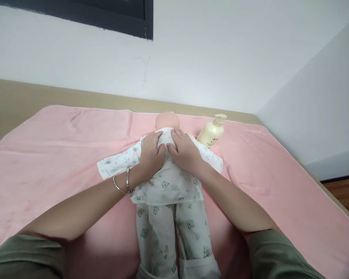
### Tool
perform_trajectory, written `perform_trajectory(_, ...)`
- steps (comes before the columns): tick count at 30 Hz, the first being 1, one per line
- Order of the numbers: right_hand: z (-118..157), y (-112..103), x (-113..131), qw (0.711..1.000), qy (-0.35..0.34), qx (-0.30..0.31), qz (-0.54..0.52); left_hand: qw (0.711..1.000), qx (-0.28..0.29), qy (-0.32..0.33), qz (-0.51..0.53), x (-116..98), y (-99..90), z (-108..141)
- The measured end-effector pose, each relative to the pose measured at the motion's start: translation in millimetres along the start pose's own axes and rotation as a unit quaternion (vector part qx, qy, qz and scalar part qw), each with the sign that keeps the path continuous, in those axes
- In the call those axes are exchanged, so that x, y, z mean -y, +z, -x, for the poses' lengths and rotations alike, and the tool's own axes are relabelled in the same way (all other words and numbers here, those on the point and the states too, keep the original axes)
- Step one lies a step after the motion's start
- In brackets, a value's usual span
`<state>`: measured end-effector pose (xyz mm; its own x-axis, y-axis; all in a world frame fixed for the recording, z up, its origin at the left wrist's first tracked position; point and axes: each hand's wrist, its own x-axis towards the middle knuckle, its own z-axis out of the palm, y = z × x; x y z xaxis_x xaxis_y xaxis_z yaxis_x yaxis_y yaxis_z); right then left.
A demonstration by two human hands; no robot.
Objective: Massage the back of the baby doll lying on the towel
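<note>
A baby doll (170, 186) in a white shirt and trousers with green bear prints lies stretched out, its smooth bald head (167, 120) at the far end. No face shows on it. My left hand (152, 153) rests flat on the upper part of the shirt, at the left shoulder side, fingers towards the head. On the other side my right hand (184, 149) lies flat too, its thumb pointing inward close to the left thumb. Neither hand grips anything. The doll's sleeves spread out to both sides, and its trouser legs reach the bottom edge of the view.
A cream pump bottle (211, 131) stands tilted in view just right of the doll's sleeve. Beneath everything is a pink blanket (75, 155) on a wooden surface (20, 95). A white wall (209, 58) rises behind, with a dark frame (125, 23) at upper left.
</note>
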<state>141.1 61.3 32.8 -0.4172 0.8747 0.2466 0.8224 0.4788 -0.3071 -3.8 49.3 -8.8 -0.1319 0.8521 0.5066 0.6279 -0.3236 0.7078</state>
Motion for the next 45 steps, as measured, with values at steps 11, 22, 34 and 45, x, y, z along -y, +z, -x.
perform_trajectory(11, 8, 6, 8, 0.997, -0.069, 0.013, -0.022, 1.0, 0.009, -0.005, 0.0, -1, -0.7, -3)
perform_trajectory(22, -12, -1, -13, 0.996, 0.061, 0.037, -0.06, 0.987, 0.044, 0.098, -0.12, -9, 0.5, 10)
perform_trajectory(34, 22, -1, 23, 0.99, -0.022, -0.038, 0.136, 0.985, 0.094, 0.048, -0.14, -5, -7.6, -19)
perform_trajectory(45, -12, -7, -12, 0.999, 0.004, 0.013, 0.041, 0.97, 0.093, 0.13, -0.183, -20, -6.1, 9)
